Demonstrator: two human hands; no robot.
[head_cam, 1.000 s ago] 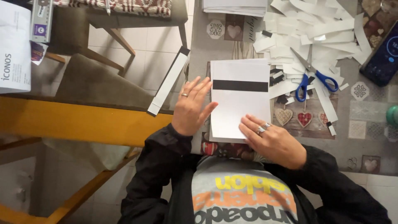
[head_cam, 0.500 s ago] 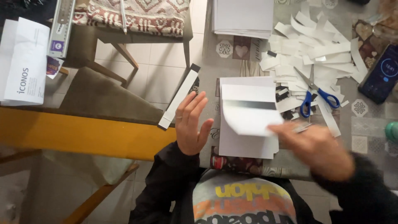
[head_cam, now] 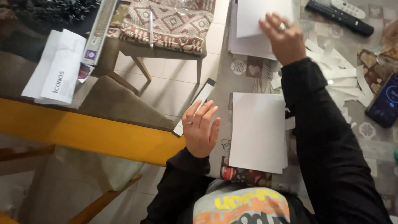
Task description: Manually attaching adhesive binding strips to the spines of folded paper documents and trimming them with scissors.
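A small stack of white sheets (head_cam: pixel 257 132) lies flat on the patterned tablecloth in front of me. My left hand (head_cam: pixel 201 128) rests open with spread fingers at the table's left edge, just left of that stack. My right hand (head_cam: pixel 282 36) is stretched out to the far side of the table. Its fingers are closed on the lower edge of a white sheet (head_cam: pixel 261 14) on top of a second paper pile (head_cam: pixel 246 43). A ring shows on each hand.
Many cut white paper strips (head_cam: pixel 344 81) lie at the right, near a dark phone (head_cam: pixel 384 105) and two remote controls (head_cam: pixel 340 14). A white strip with a black end (head_cam: pixel 195 105) hangs over the table's edge. At the left are a yellow bench (head_cam: pixel 83 130) and a cushioned chair (head_cam: pixel 166 23).
My right hand has left the near stack and reached far forward to the back pile. The black-striped sheet no longer shows on the near stack. The camera has tilted.
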